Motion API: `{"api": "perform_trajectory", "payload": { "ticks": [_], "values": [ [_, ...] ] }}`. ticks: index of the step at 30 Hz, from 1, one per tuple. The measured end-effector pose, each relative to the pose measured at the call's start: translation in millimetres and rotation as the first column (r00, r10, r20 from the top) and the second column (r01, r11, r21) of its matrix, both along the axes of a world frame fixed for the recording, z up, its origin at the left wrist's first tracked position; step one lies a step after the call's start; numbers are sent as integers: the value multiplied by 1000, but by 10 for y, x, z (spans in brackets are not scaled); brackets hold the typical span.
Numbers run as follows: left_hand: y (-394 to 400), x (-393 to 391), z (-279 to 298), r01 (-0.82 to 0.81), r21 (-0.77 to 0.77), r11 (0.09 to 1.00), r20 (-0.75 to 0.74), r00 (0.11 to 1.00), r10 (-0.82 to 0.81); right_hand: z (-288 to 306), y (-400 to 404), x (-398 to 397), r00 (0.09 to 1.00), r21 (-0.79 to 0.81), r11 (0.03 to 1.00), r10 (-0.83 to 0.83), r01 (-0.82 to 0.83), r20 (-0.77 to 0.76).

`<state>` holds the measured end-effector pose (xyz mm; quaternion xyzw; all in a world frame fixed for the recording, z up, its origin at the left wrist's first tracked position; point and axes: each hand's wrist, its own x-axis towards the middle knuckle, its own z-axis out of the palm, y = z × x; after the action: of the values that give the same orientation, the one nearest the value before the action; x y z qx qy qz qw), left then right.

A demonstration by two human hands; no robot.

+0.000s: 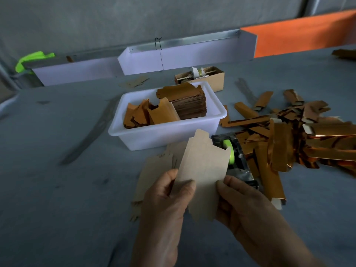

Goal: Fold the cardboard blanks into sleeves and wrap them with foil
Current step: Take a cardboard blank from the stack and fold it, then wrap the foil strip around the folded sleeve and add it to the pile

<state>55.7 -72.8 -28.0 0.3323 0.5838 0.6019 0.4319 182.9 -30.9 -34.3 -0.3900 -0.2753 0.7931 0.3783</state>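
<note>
Evidently folding is just starting: the left hand (169, 191) and right hand (237, 195) each pinch the near end of 1 flat cardboard blank (204, 170). Next, I judge, comes creasing it along its score lines, too faint to see here.

- Pale tan blank (202, 170), plain.
- White tub (154, 135) with orange-gold foil (142, 116) and brown stack (190, 105).
- Shiny copper-gold sleeves (308, 139).
- Black dispenser (242, 170), lime-green tape (230, 151).
- Grey table (57, 170).
- Orange panel (308, 35).

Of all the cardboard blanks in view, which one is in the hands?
The plain tan blank, raised above the table, pinched by the left hand and right hand. The others lie flat beneath it or sit in the white tub.
</note>
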Motion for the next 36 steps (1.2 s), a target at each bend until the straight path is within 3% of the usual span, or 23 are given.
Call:
{"api": "perform_trajectory", "payload": {
  "ticks": [2,4,5,6,8,11,14,17,18,20,22,25,29,36],
  "values": [
    [-6,-55,-22,-51,-5,999,-128,991,50,60,-27,28,952,128,989,36,-79,303],
    [-27,-157,-3,-138,-2,990,-383,915,127,133,-67,129,687,369,845,-4,-386,727],
    [-36,-209,26,-150,12,989,-492,860,136,196,-83,167,564,498,708,-170,-501,808],
    [-40,-246,55,-151,15,988,-566,814,133,278,-93,201,492,624,555,-389,-550,779],
    [-55,-272,95,-102,-4,995,-607,791,79,417,-89,220,450,761,280,-668,-585,592],
    [-81,-218,178,43,18,999,-543,839,-26,464,-26,110,497,764,149,-680,-627,540],
    [-57,-167,203,5,108,994,-441,896,44,388,14,60,535,808,290,-628,-513,566],
    [0,-199,152,-208,118,971,-147,963,224,312,26,68,667,746,617,-449,-250,595],
    [10,-202,143,-210,105,972,-2,977,211,284,32,66,739,675,718,-361,-170,570],
    [13,-142,107,-67,96,993,247,968,41,242,35,40,859,525,848,-214,-74,466],
    [6,-36,74,41,73,997,325,944,-62,206,9,-9,909,416,909,-139,-41,393],
    [34,68,15,-18,60,998,259,966,1,147,-11,-35,856,483,874,-211,-50,471],
    [57,50,-19,-115,37,993,154,982,108,138,-23,-13,680,682,712,-416,-170,604],
    [53,16,-24,-141,-1,990,54,989,141,70,-53,-48,587,802,542,-573,-252,572]
  ]
}}
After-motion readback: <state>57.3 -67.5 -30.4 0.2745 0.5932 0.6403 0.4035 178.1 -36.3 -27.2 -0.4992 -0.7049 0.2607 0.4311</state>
